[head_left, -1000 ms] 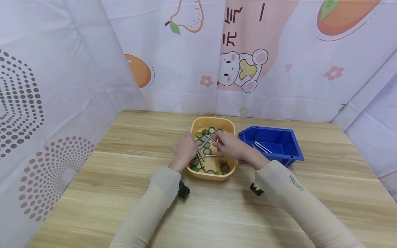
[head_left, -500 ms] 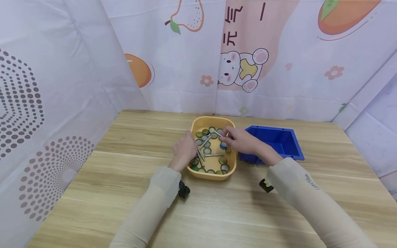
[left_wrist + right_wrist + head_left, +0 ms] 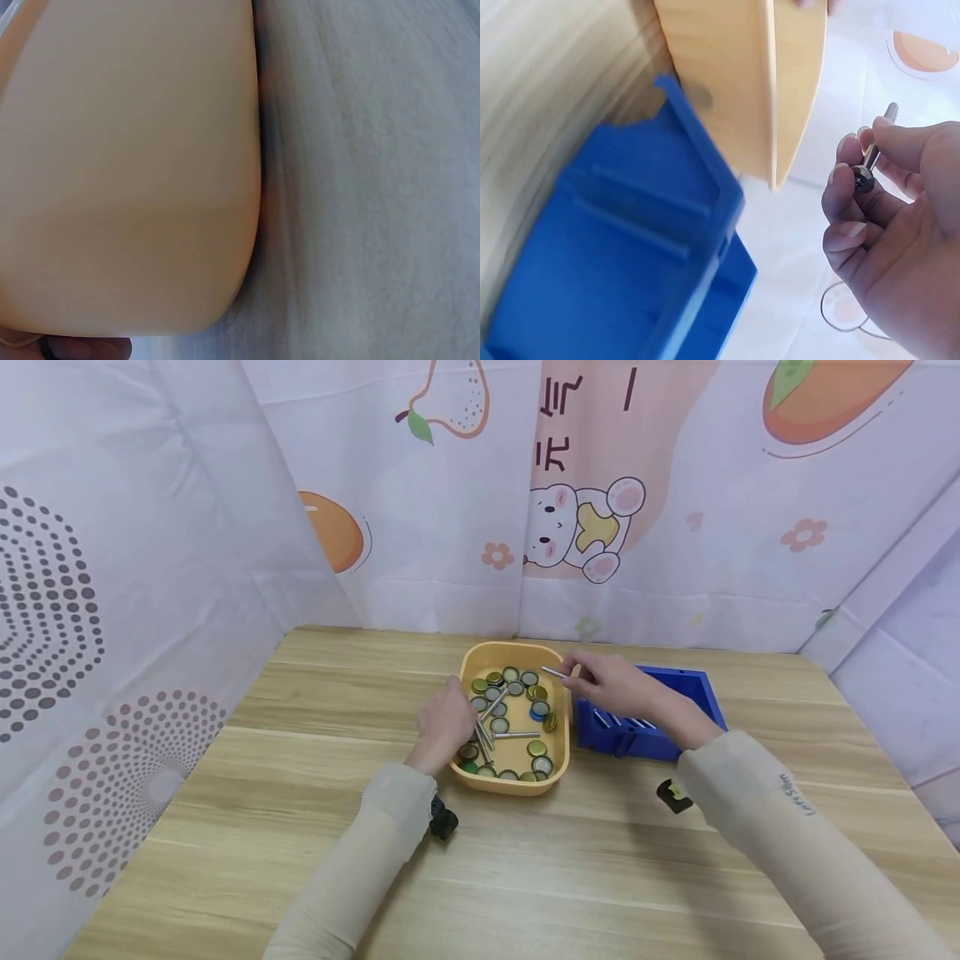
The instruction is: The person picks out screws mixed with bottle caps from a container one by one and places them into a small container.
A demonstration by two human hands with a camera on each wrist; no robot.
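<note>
Currently pinches a screw (image 3: 864,177) with the right hand (image 3: 906,225) at the right rim of the tray (image 3: 510,787); grips its left rim with the left hand (image 3: 447,718). Has caps (image 3: 499,726) inside, bin (image 3: 645,744) just rightward, toward the bench (image 3: 540,877)'s far edge.

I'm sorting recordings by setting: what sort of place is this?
Likely a small curtained-off tabletop workspace, perhaps a recording booth: printed curtains hang behind and beside a wood-grain table, which bears a yellow tray and a blue bin.
</note>
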